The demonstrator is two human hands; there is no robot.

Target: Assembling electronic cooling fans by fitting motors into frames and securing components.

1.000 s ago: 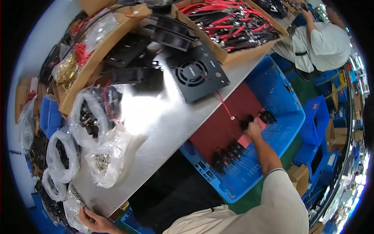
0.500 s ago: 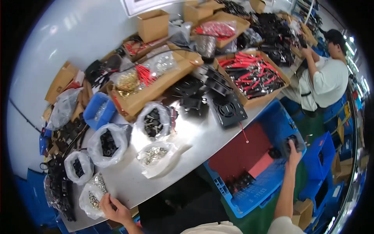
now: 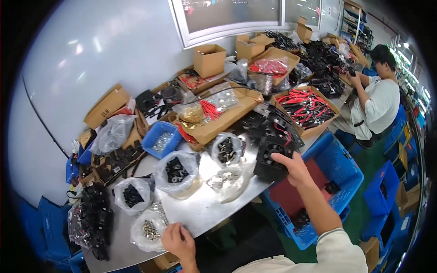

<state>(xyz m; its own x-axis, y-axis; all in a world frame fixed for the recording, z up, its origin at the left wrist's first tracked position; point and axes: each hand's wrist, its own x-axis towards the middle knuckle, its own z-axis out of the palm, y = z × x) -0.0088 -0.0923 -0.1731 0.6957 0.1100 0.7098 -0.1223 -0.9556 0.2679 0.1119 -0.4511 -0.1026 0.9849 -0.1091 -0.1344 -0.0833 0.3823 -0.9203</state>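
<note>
My right hand (image 3: 297, 170) grips a square black cooling fan (image 3: 272, 164), thumb across its face, over the table's right front edge. Black metal panels (image 3: 291, 132) with red wires lie just behind the fan, partly overlapped by it. At the table's front edge, my left hand (image 3: 179, 242) is beside a clear plastic bag (image 3: 142, 243) of small metal fasteners (image 3: 151, 231). Its fingers are curled in, and whatever they hold is hidden.
Open bags of black parts (image 3: 176, 170) and metal pieces (image 3: 226, 178) stand mid-table. A blue bin (image 3: 160, 146) and a carton of red-and-black cables (image 3: 304, 109) are behind. A blue crate (image 3: 348, 169) sits at the right. Beyond it, a person (image 3: 377, 98) works.
My right hand has moved left from above the blue crate to the table edge, bringing the fan. My left hand stays by the fastener bag, fingers more curled. The view has shifted.
</note>
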